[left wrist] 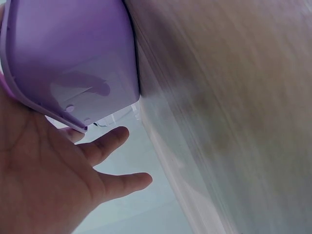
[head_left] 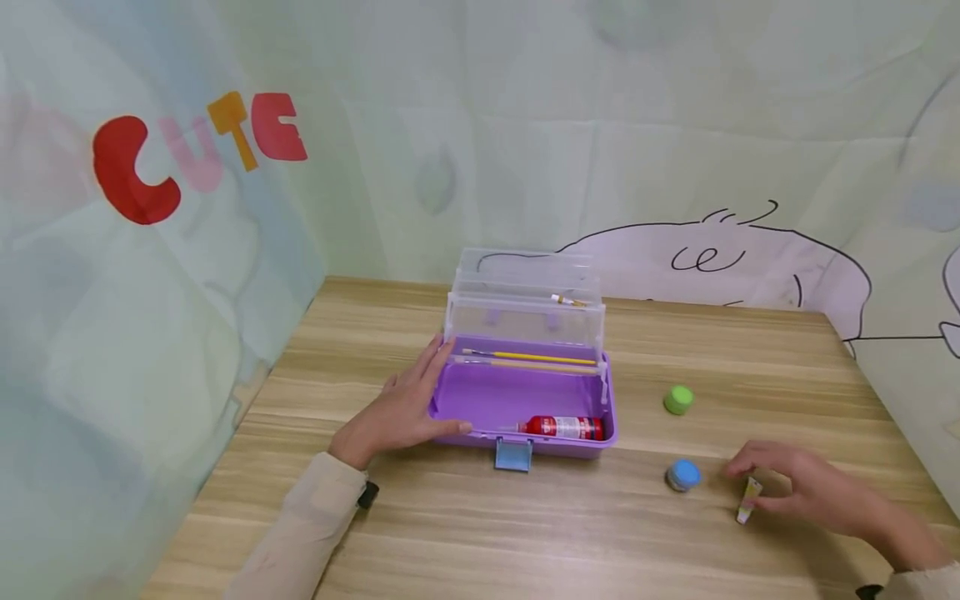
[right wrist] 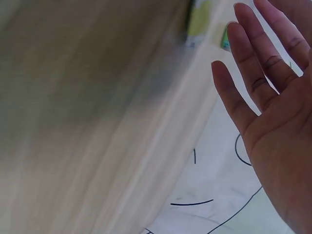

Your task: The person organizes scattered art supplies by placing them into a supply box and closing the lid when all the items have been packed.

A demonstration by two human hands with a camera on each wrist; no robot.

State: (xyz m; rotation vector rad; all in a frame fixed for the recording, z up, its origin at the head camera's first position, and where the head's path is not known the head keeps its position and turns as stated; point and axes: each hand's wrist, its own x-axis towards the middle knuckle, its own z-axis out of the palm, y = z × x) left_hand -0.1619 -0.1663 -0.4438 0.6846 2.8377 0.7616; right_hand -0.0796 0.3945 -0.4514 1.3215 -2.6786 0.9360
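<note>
My left hand rests at the left side of a purple storage box, thumb over its front rim. In the left wrist view its fingers are spread and straight beside the box wall. The box stands open; a red bottle with a thin nozzle lies inside at the front right. Over a small yellow-and-white tube on the table hovers my right hand, thumb and fingers apart on either side of it. In the right wrist view this tube shows beyond the extended fingers.
Left of the tube stands a blue-lidded jar, and farther back a green-lidded jar. Two paintbrushes lie across the back of the box. Its raised clear lid leans near the backdrop, and a blue latch hangs in front.
</note>
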